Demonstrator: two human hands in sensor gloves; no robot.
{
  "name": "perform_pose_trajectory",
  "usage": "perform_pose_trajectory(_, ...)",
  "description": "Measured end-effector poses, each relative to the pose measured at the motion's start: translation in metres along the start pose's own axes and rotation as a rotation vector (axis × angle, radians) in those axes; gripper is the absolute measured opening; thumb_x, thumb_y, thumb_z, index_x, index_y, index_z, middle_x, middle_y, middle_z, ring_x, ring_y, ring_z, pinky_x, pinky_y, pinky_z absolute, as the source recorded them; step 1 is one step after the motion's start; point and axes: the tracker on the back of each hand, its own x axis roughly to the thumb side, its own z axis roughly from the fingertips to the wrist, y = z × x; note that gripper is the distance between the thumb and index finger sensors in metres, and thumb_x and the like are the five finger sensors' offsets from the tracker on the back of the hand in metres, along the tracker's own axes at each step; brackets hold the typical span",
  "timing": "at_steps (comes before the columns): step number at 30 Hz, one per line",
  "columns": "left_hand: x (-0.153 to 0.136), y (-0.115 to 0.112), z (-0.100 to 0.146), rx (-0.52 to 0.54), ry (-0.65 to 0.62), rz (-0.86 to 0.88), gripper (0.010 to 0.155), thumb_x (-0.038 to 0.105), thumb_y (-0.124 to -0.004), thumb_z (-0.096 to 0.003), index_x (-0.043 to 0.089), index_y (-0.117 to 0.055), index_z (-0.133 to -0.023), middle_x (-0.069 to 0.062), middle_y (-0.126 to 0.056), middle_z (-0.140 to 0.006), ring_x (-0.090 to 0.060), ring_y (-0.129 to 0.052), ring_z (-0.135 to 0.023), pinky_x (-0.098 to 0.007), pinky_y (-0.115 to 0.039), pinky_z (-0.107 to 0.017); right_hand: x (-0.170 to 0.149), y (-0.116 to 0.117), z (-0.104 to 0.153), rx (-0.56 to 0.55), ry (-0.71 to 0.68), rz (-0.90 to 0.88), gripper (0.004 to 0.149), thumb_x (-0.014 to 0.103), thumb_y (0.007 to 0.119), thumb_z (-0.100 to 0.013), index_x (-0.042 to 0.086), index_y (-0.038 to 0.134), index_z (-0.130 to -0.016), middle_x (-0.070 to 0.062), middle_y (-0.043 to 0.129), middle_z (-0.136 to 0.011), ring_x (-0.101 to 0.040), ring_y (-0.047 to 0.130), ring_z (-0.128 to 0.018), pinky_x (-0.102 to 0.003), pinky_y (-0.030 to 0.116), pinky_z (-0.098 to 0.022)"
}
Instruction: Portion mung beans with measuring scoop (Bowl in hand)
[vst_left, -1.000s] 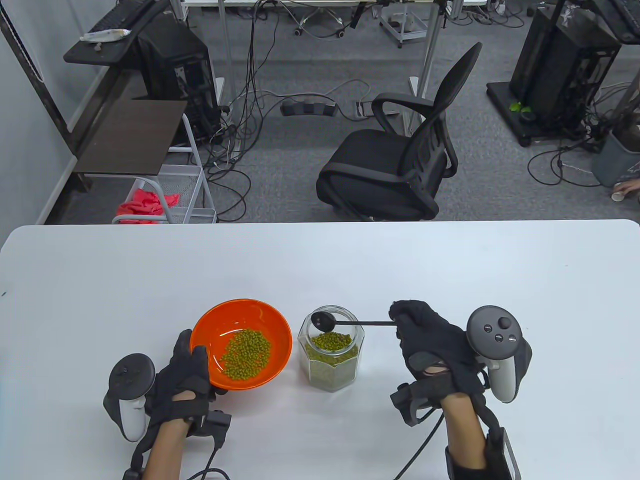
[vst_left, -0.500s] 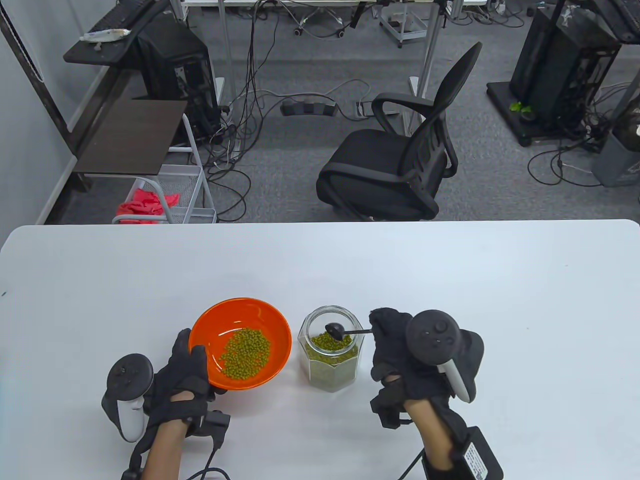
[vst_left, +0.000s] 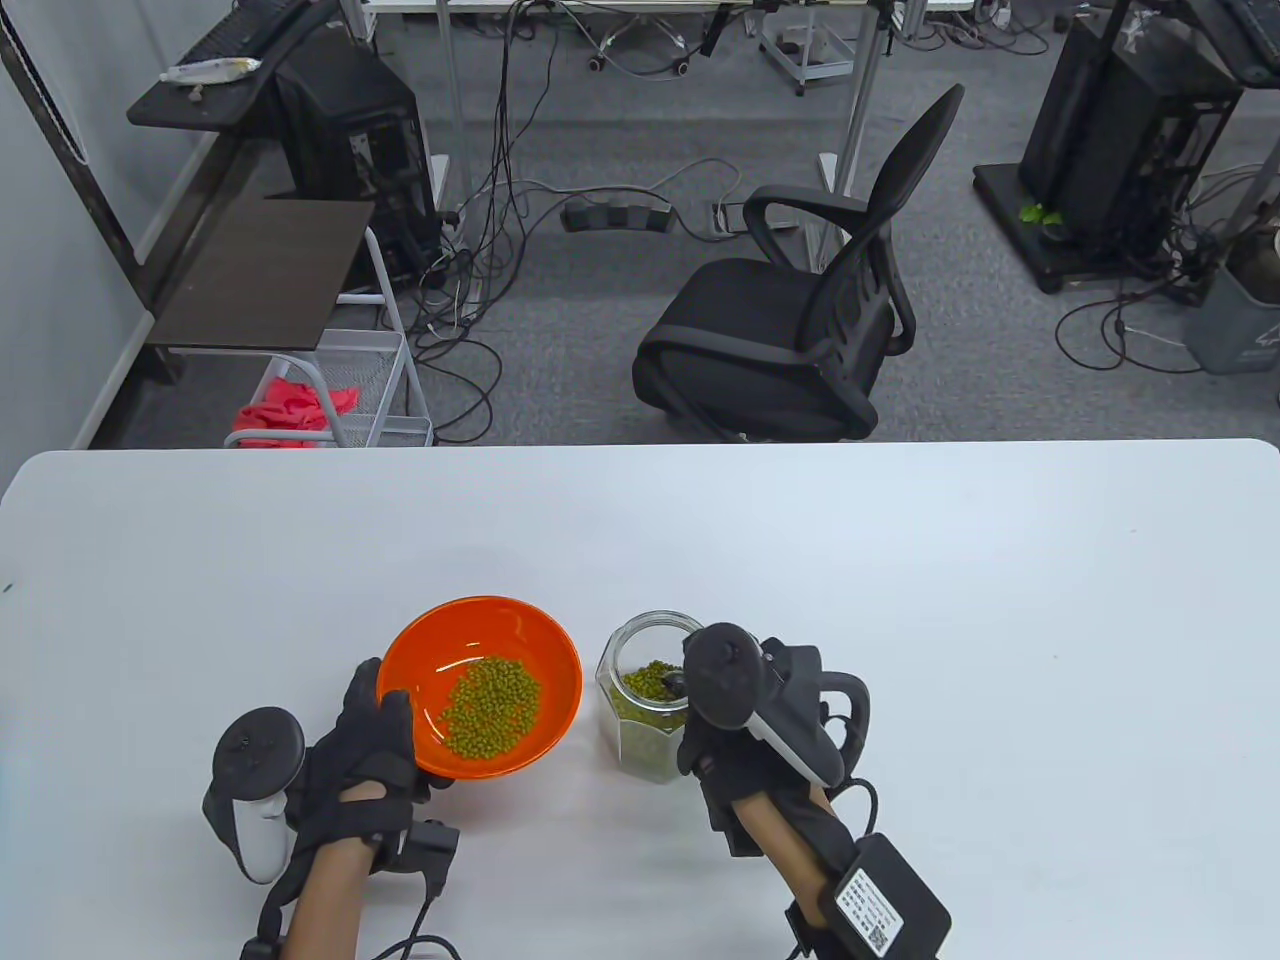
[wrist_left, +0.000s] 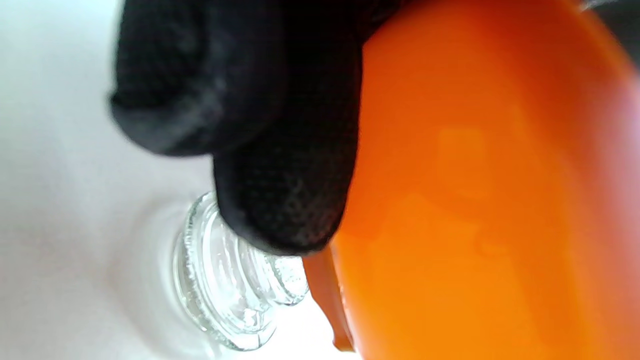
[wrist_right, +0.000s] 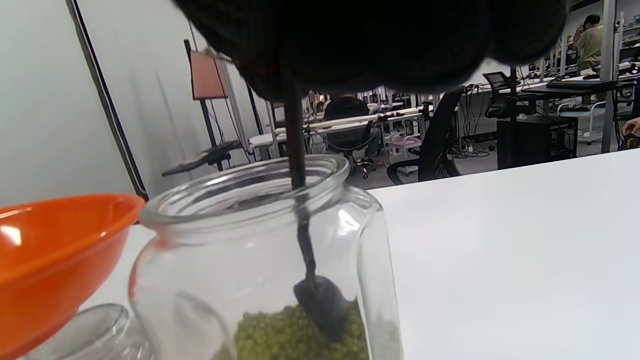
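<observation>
My left hand (vst_left: 365, 765) grips the near-left rim of an orange bowl (vst_left: 440, 640) and holds it tilted; a heap of mung beans (vst_left: 492, 706) lies in it. The bowl's underside (wrist_left: 480, 200) fills the left wrist view, with my gloved fingers (wrist_left: 260, 130) against it. A clear glass jar (vst_left: 640, 745) partly full of mung beans stands just right of the bowl. My right hand (vst_left: 740, 740) is over the jar's right side and grips a black measuring scoop (wrist_right: 320, 300) by its handle. The scoop head is down inside the jar (wrist_right: 260, 240), dug into the beans.
A glass lid (wrist_left: 230, 280) lies on the white table (vst_left: 900, 560) under the bowl and shows in the right wrist view (wrist_right: 85, 330). A black office chair (vst_left: 800, 320) stands beyond the table's far edge.
My right hand has moved left over the jar and turned, tipping the scoop from level above the jar's mouth down into the beans. The left hand and bowl have stayed put.
</observation>
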Motion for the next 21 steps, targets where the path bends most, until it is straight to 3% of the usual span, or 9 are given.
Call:
perform_pose_trajectory(4, 0.0, 0.0, 0.0, 0.0, 0.0, 0.0, 0.066, 0.042, -0.059, -0.056, 0.006, -0.041, -0.108, -0.018, -0.07, -0.094, -0.02, -0.114, -0.026, -0.022, -0.097, -0.015, 0.005, 0.001, -0.014, 0.113, 0.011, -0.03, 0.038, 0.026, 0.073, -0.047, 0.012, 0.084, -0.081, -0.015, 0.091, -0.054, -0.027, 0.091, -0.035, -0.059, 0.073, -0.045)
perform_pose_trajectory(10, 0.001, 0.002, 0.0, 0.004, -0.001, 0.0, 0.066, 0.042, -0.059, -0.0561, 0.006, -0.041, -0.108, -0.018, -0.07, -0.094, -0.02, -0.114, -0.026, -0.022, -0.097, -0.015, -0.01, 0.0, -0.022, 0.162, 0.049, -0.193, 0.038, 0.028, 0.073, -0.046, 0.011, 0.085, -0.079, -0.013, 0.093, -0.046, -0.022, 0.092, -0.025, -0.055, 0.078, -0.038)
perform_pose_trajectory(21, 0.001, 0.001, 0.0, 0.007, 0.005, -0.001, 0.066, 0.042, -0.059, -0.056, 0.006, -0.041, -0.108, -0.019, -0.07, -0.094, -0.02, -0.114, -0.026, -0.023, -0.097, -0.015, -0.067, 0.016, -0.026, 0.233, 0.143, -0.703, 0.039, 0.029, 0.073, -0.046, 0.01, 0.085, -0.077, -0.014, 0.095, -0.042, -0.02, 0.094, -0.02, -0.053, 0.081, -0.034)
